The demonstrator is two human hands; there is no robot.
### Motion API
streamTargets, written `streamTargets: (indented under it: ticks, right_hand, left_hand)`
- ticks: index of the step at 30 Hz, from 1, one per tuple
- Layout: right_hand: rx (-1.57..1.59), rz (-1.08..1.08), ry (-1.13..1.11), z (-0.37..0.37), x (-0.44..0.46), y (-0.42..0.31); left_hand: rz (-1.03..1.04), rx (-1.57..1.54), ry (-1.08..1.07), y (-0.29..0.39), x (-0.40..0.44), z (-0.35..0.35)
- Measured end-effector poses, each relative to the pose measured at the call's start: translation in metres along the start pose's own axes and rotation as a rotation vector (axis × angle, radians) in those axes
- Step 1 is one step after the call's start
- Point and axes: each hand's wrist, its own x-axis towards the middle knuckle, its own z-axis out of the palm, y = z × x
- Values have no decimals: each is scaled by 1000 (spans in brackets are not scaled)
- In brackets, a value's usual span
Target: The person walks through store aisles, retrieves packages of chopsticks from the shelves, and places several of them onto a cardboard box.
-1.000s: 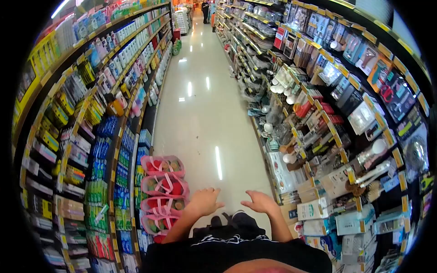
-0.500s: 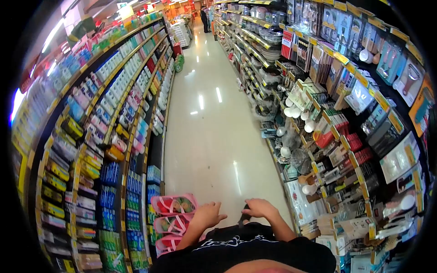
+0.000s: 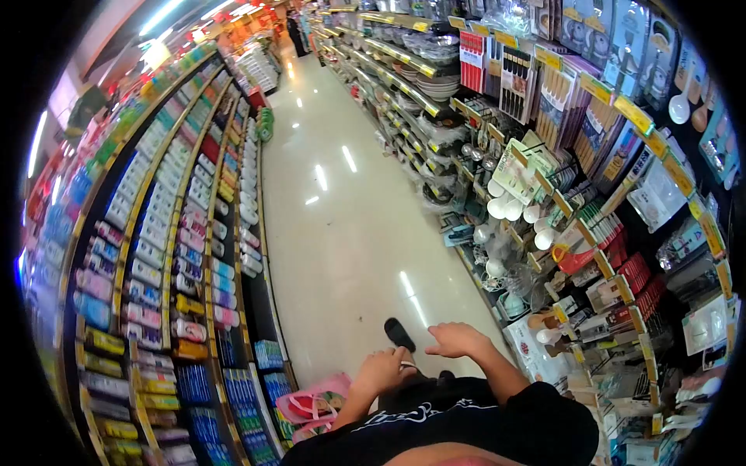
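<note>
My left hand is held low in front of my dark shirt, above the pink baskets on the floor to its lower left. Its fingers point forward and right, and no item shows in it. To the right, my right hand hovers over the pale floor with its fingers apart and nothing in them. A gap separates the two hands. Between and ahead of them, a dark slipper on a foot shows on the floor.
Shelves of bottles line the left side. On the right, racks hold ladles, packed chopsticks and stacked bowls. A glossy aisle floor runs between them. Far ahead stands a person in dark clothes.
The view has moved forward along the aisle and tilted, so the baskets slide toward the bottom edge. A slippered foot now shows ahead of my hands. Both hands stay low and apart.
</note>
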Motion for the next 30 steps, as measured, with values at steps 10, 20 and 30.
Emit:
streamTargets:
  ticks: [10, 20, 30]
  right_hand:
    - [24, 168, 117, -138, 161, 36]
    - [177, 460, 324, -257, 233, 86]
    - [377, 492, 986, -362, 278, 188]
  left_hand:
    - [39, 136, 98, -144, 171, -146]
    - [235, 227, 0, -180, 297, -259]
    - [403, 199, 30, -149, 445, -319]
